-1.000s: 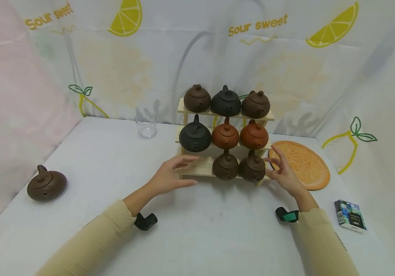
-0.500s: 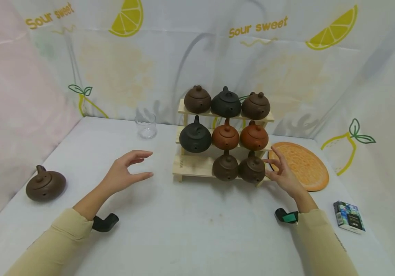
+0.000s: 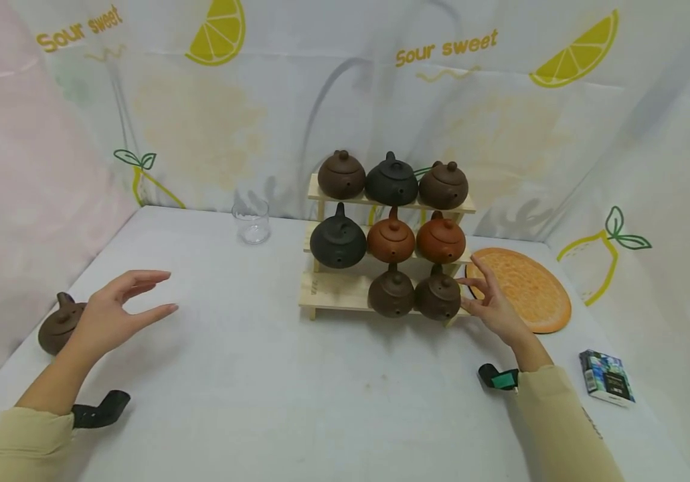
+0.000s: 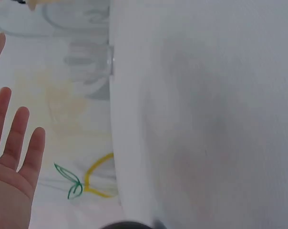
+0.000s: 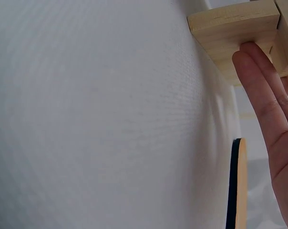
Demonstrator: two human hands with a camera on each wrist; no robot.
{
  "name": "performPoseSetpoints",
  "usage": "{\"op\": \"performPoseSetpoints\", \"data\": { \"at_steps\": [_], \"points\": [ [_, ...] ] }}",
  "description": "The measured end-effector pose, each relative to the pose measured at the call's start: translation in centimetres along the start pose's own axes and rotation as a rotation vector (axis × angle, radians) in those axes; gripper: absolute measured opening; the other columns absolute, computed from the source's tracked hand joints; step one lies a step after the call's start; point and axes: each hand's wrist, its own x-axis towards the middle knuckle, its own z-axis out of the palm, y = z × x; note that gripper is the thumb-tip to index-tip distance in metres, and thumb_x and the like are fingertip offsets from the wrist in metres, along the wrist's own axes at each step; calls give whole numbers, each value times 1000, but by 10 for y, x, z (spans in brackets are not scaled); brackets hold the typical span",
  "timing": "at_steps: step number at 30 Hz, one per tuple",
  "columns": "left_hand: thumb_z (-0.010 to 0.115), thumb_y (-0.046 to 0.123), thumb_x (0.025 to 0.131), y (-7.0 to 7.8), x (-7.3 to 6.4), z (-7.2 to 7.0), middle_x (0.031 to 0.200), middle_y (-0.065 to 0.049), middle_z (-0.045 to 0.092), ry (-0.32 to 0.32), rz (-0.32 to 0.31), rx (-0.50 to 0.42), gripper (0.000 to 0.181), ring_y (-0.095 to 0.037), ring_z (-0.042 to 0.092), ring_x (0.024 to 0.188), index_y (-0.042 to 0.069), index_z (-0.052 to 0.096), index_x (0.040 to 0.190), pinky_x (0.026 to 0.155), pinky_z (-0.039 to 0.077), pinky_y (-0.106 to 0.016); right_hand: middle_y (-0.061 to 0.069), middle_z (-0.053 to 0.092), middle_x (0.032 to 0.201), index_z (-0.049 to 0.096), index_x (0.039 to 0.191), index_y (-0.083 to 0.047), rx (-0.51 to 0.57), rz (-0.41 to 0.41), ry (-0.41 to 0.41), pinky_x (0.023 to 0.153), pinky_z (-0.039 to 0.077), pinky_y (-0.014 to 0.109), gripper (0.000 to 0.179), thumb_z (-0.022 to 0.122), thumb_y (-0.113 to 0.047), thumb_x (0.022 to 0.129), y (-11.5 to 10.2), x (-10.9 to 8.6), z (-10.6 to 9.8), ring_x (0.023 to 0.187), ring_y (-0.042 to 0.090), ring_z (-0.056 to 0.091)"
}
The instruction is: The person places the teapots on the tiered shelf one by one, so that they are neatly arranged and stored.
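Observation:
My left hand (image 3: 112,314) hovers over the table at the left, thumb and fingers spread apart with nothing between them. It partly covers a brown clay teapot (image 3: 55,331) standing at the table's left. In the left wrist view, the straight fingers (image 4: 14,138) show against the backdrop. My right hand (image 3: 495,308) is at the right end of a three-tier wooden rack (image 3: 338,294), beside a dark brown teapot (image 3: 438,296). The right wrist view shows its straight fingers (image 5: 261,90) at the underside of the wooden shelf end (image 5: 234,21). Several teapots in brown, black and orange-red fill the rack's tiers.
A clear glass cup (image 3: 252,224) stands at the back, left of the rack. To the right lies a round orange mat (image 3: 525,288), with a small patterned box (image 3: 607,378) nearer. A lemon-printed cloth (image 3: 200,134) hangs behind the white table (image 3: 320,415).
My left hand has moved left, from the rack's bottom shelf across the table to the lone brown teapot, staying open. My right hand has stayed at the rack's right end.

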Motion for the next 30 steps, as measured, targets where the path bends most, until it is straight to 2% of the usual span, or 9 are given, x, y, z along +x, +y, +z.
{"op": "performPoseSetpoints", "data": {
  "at_steps": [6, 10, 11, 13, 16, 18, 20, 23, 30],
  "points": [
    [77, 27, 77, -20, -16, -31, 108, 32, 45, 37, -119, 39, 53, 19, 37, 96, 21, 57, 125, 76, 27, -7, -4, 44, 119, 4, 150, -20, -8, 1, 0, 77, 48, 18, 82, 49, 13, 90, 0, 1, 0, 91, 5, 60],
    [77, 26, 78, -32, -24, -43, 107, 35, 42, 99, -142, 75, 53, 19, 34, 95, 23, 58, 126, 78, 24, -6, -4, 44, 119, 3, 150, -21, -16, 11, -3, 78, 48, 18, 82, 49, 11, 90, 0, 1, 0, 92, 4, 60],
    [77, 26, 78, -35, -25, -45, 108, 36, 41, 110, -149, 77, 53, 18, 33, 95, 23, 57, 127, 85, 26, -8, -4, 43, 119, 3, 150, -22, -18, 12, -3, 78, 48, 18, 82, 49, 11, 91, 0, 1, 0, 92, 4, 60],
    [76, 26, 78, -41, -29, -48, 109, 36, 39, 129, -161, 74, 54, 16, 33, 98, 24, 57, 128, 100, 25, -20, -4, 43, 120, 3, 150, -22, -20, 16, -1, 78, 47, 18, 82, 49, 11, 91, 0, 1, -1, 92, 3, 60],
    [74, 28, 81, -51, -33, -52, 112, 36, 36, 117, -206, 54, 56, -1, 30, 126, 25, 53, 132, 107, 16, -51, -4, 43, 119, 4, 150, -23, -15, 11, 2, 77, 47, 18, 82, 48, 11, 91, 0, 1, -2, 92, 3, 60],
    [73, 31, 82, -58, -35, -55, 126, 31, 36, 94, -247, 54, 59, -23, 21, 137, 27, 49, 135, 104, 12, -60, -2, 43, 120, 4, 150, -23, -11, 9, 3, 77, 47, 18, 81, 48, 12, 91, -1, 0, -1, 91, 4, 60],
    [71, 34, 83, -63, -36, -58, 141, 21, 29, 66, -287, 63, 62, -44, 14, 134, 29, 45, 138, 102, 12, -63, -1, 43, 120, 5, 150, -23, -10, 11, 6, 77, 47, 18, 82, 48, 12, 90, -1, 0, -1, 91, 4, 60],
    [69, 37, 83, -71, -36, -61, 153, -4, 15, 44, -334, 77, 66, -53, 15, 130, 31, 39, 142, 97, 16, -66, 0, 42, 120, 4, 150, -22, -15, 23, 11, 77, 47, 18, 82, 49, 11, 91, 0, 0, 0, 90, 4, 60],
    [66, 43, 85, -85, -36, -62, 150, -25, 10, -3, -440, 82, 73, -54, 14, 129, 24, 31, 146, 90, 24, -69, 2, 41, 121, 3, 150, -22, -14, 40, 8, 78, 47, 18, 82, 50, 11, 91, 1, -1, -1, 91, 3, 60]
  ]
}}
